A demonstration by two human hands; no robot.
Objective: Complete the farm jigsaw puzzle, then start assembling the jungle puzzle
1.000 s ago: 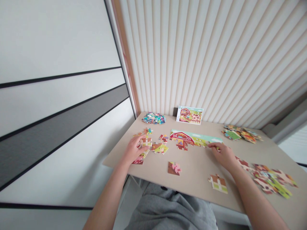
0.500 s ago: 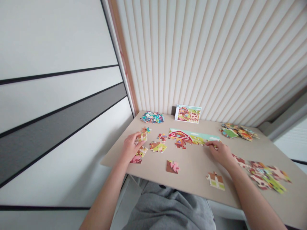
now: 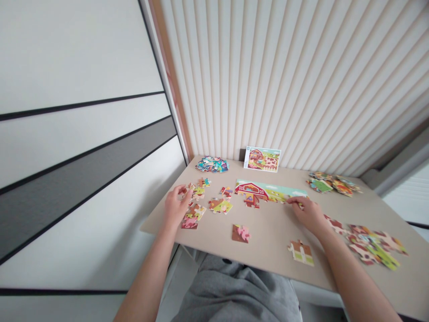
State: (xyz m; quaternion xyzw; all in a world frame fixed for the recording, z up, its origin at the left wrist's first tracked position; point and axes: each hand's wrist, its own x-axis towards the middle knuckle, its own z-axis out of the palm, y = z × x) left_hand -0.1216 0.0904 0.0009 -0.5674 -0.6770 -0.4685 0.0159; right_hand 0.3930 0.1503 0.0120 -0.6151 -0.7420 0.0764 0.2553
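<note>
My left hand [image 3: 177, 205] is at the left side of the table, thumb and fingers closed around a small puzzle piece that they mostly cover. Beside it lie loose pieces: one with a fence [image 3: 198, 193], a blue and orange one [image 3: 204, 182] and a pair with a pink pig [image 3: 190, 222]. My right hand [image 3: 306, 212] rests at the lower right of the joined puzzle strip [image 3: 275, 192], which shows a red barn, sky and field. Its fingers pinch a yellow-green piece at the strip's edge, largely hidden under the hand.
A picture card [image 3: 263, 159] leans at the back. Piles of pieces lie at back left [image 3: 212, 164] and back right [image 3: 331, 184]. Cow pieces [image 3: 375, 246] spread at right. A pig piece [image 3: 240, 233] and a fence piece [image 3: 300, 252] lie near the front edge.
My left hand has shifted slightly left, off the fence piece, which now shows more fully. My right hand stays almost still at the strip.
</note>
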